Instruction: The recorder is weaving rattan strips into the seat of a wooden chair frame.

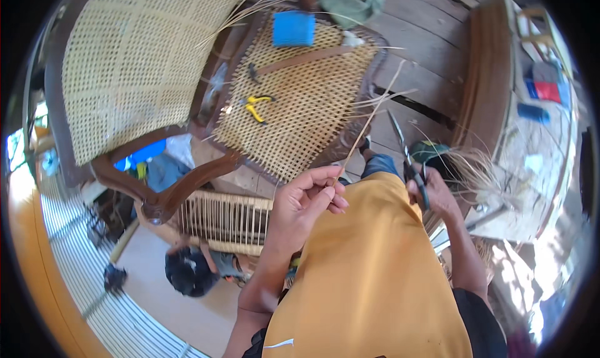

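Observation:
My left hand (303, 202) is closed in a pinch on a thin cane strand (375, 111), which slants up and right from the fingertips. In my right hand (439, 194) are long scissors (400, 136) with black handles, their blades pointing up and left. Beyond both hands stands a wooden chair with a woven cane seat (294, 133). On that seat lie yellow-handled pliers (256, 106), a hammer (297, 62) with a wooden handle, and a blue block (294, 28). Loose cane ends stick out past the seat's right edge.
The chair's cane back (131, 70) rises at the left. At right stands a wooden bench (484, 77) beside a tangled bundle of cane strands (478, 174). Another person (190, 270) is at lower left, near a strung frame (219, 217). Green cloth (356, 2) lies at the far side.

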The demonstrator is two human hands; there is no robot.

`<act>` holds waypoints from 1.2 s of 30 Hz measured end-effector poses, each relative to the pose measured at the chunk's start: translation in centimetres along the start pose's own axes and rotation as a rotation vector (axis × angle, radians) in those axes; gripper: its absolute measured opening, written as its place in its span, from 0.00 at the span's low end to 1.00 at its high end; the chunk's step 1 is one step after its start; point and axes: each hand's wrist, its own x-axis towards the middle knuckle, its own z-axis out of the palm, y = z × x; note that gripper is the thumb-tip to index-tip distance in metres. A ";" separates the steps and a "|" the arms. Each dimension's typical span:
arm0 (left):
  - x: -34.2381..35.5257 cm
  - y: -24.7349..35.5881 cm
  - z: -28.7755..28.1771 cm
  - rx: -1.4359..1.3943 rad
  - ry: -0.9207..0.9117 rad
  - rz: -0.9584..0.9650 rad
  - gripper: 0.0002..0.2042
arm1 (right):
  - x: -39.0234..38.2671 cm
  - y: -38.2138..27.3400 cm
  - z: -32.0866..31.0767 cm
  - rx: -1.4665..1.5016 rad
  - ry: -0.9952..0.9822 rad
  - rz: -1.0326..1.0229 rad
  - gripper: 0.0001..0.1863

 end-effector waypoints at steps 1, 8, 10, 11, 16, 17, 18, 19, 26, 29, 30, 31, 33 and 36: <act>-0.2 -0.4 0.2 0.019 -0.050 -0.010 0.14 | -2.0 1.0 0.7 -0.017 -0.003 -0.043 0.30; -3.1 -3.3 3.0 0.086 -0.331 -0.041 0.14 | -12.6 5.9 6.0 -0.051 0.056 -0.213 0.41; -4.1 -4.3 3.9 0.122 -0.408 -0.070 0.14 | -14.3 7.5 7.7 0.034 0.144 -0.316 0.37; -4.6 -4.7 4.3 0.224 -0.446 -0.063 0.13 | -15.3 8.3 8.5 0.122 0.209 -0.267 0.34; -7.2 -6.4 6.0 0.425 -0.470 -0.052 0.08 | -18.2 12.3 10.7 0.271 0.428 -0.198 0.29; -7.7 -6.6 6.4 0.409 -0.462 -0.034 0.07 | -18.4 12.8 10.9 0.282 0.419 -0.256 0.29; -8.0 -6.8 6.7 0.387 -0.460 -0.027 0.06 | -18.6 13.2 11.0 0.194 0.421 -0.344 0.32; -8.4 -6.9 7.1 0.402 -0.451 -0.005 0.06 | -18.7 13.5 11.2 0.109 0.433 -0.405 0.35; -8.8 -7.1 11.4 0.359 -0.356 0.102 0.06 | -19.1 13.3 10.3 -0.045 0.386 -0.402 0.39; -8.3 -7.1 13.4 0.427 -0.329 0.119 0.06 | -19.1 12.4 8.7 -0.061 0.435 -0.374 0.29; -8.0 -7.1 14.0 0.442 -0.334 0.125 0.06 | -19.1 12.1 8.3 -0.133 0.493 -0.246 0.25; -7.7 -7.1 14.6 0.461 -0.312 0.127 0.06 | -19.1 11.6 7.9 -0.083 0.492 -0.319 0.25; -7.1 -6.9 15.5 0.493 -0.324 0.108 0.06 | -18.9 10.6 7.1 0.274 0.527 -0.365 0.18; -6.6 -6.7 16.3 0.495 -0.338 0.118 0.06 | -18.2 8.5 5.6 0.433 0.575 -0.437 0.14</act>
